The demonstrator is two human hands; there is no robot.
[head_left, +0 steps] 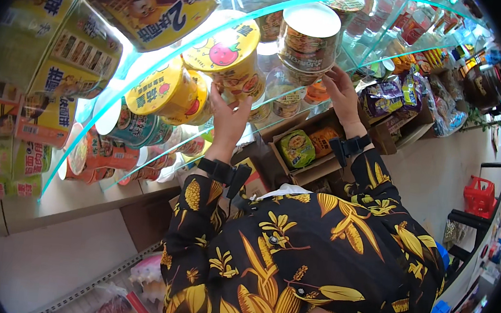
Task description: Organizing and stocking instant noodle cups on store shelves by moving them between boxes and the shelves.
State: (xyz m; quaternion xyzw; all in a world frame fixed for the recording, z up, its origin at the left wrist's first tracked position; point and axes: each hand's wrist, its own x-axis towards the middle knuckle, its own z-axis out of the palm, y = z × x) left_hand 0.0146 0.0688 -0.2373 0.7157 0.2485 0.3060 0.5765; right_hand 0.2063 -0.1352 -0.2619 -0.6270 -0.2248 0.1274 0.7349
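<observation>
On the glass shelf [151, 64], head view: left hand [229, 114] is up w/ fingers wrapped round a yellow-lid cup [230, 59], gripping its lower side. Right hand [341, 88] reaches a clear-wrapped cup [309, 35] w/ white lid, fingertips touching its base edge, hand partly open, not closed round it. Both cups sit on the upper shelf, side by side. More yellow cups [164, 92] just left. Cardboard box [307, 155] w/ packets below the hands.
</observation>
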